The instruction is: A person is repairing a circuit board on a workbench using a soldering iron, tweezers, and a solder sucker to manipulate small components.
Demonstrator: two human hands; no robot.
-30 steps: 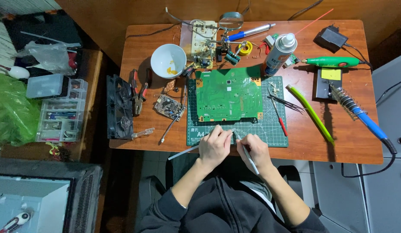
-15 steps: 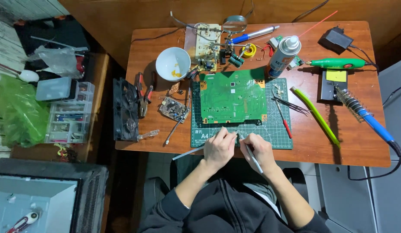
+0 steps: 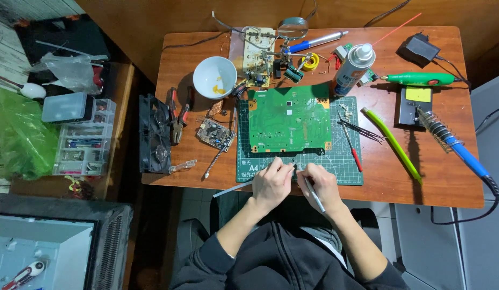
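Both hands meet at the near edge of the green cutting mat (image 3: 346, 174), just below the large green circuit board (image 3: 290, 119). The left hand (image 3: 271, 182) is curled, with its fingertips pinched together at the point where the hands meet; whatever lies between them is too small to identify. A thin white rod (image 3: 232, 189) projects from under this hand toward the left, past the mat's corner; whether the hand grips it cannot be told. The right hand (image 3: 320, 185) grasps a slim silver tool (image 3: 314, 194) like a pen, tip directed at the left fingertips.

The circuit board lies flat on the mat, close to the hands but not touching them. To the board's right, on the mat, lie dark tweezers (image 3: 362, 130) and a red-handled probe (image 3: 351, 145). Further right of the board rest a yellow-green brush (image 3: 392, 145), a blue-handled soldering iron (image 3: 464, 153) in its stand, and a green rotary tool (image 3: 421, 79). Above the board's right corner stands a spray can (image 3: 354, 63). To the board's left lie a small circuit board (image 3: 214, 134), pliers (image 3: 178, 115) and a black fan (image 3: 154, 134). A white bowl (image 3: 214, 78) sits above and left of the board.
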